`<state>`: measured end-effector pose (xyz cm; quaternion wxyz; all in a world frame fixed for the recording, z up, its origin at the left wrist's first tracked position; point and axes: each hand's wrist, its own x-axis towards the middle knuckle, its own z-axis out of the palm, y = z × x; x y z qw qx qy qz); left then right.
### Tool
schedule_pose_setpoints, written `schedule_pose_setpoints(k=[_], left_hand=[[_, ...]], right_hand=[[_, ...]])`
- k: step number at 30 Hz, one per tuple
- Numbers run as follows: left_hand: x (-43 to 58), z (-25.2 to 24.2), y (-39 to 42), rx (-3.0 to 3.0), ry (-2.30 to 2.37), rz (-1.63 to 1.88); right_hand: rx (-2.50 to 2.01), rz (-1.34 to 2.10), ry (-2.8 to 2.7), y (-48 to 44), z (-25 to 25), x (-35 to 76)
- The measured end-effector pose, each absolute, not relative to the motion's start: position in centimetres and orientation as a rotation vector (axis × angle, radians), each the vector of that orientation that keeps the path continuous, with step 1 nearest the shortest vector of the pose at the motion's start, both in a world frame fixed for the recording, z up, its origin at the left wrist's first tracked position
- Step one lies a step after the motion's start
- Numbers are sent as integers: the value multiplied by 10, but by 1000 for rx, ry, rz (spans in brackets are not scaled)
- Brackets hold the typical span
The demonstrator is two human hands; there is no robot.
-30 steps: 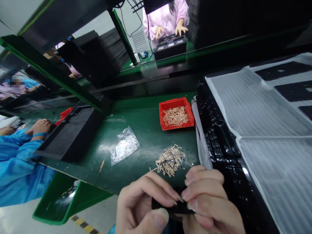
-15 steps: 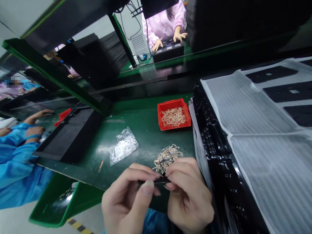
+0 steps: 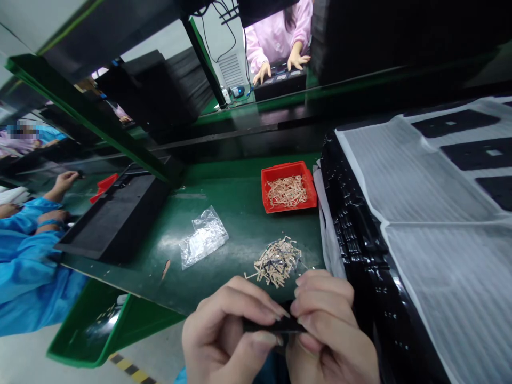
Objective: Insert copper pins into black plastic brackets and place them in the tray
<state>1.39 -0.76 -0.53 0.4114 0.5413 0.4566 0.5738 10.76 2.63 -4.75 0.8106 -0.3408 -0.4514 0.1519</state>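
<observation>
Between my two hands is a thin flat black part (image 3: 264,326), held level just in front of my body; most of it is hidden by fingers. My left hand (image 3: 232,330) pinches its left side between thumb and fingers. At the other end, my right hand (image 3: 328,325) is closed on it, fingertips pressed near the edge. Beyond my fingers lies a loose heap of small tan and dark strips (image 3: 277,261) on the green table (image 3: 236,213). Further back, a red bin (image 3: 288,209) holds many pale thin strips (image 3: 286,192).
Left of the heap lies a clear plastic bag (image 3: 204,237). A black tray (image 3: 112,213) stands at left, beside a co-worker's blue sleeves (image 3: 28,256). Stacked black trays with white sheeting (image 3: 440,266) rise at right. Below the table edge hangs a green bin (image 3: 84,341).
Both hands, with the black part, have moved slightly right and down in the view. My right fingers have shifted on its edge. At left, the co-worker's hand has moved a little.
</observation>
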Motion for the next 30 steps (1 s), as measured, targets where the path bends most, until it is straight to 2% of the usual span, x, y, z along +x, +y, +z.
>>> schedule_pose_setpoints(k=[7, 14, 19, 24, 30], left_hand=[[22, 0, -11, 1350, 1172, 1418], [19, -2, -12, 1592, 1132, 1706], [15, -1, -12, 1792, 1142, 1775], [26, 5, -7, 1550, 1364, 1729], [35, 4, -2, 1472, 1392, 1743]], right_hand=[[-651, 313, -962, 28, -52, 116], [-492, 340, -998, 35, -48, 118], [-520, 281, -996, 36, -46, 110], [-504, 301, -962, 33, -45, 109], [-599, 372, -949, 31, -45, 109]])
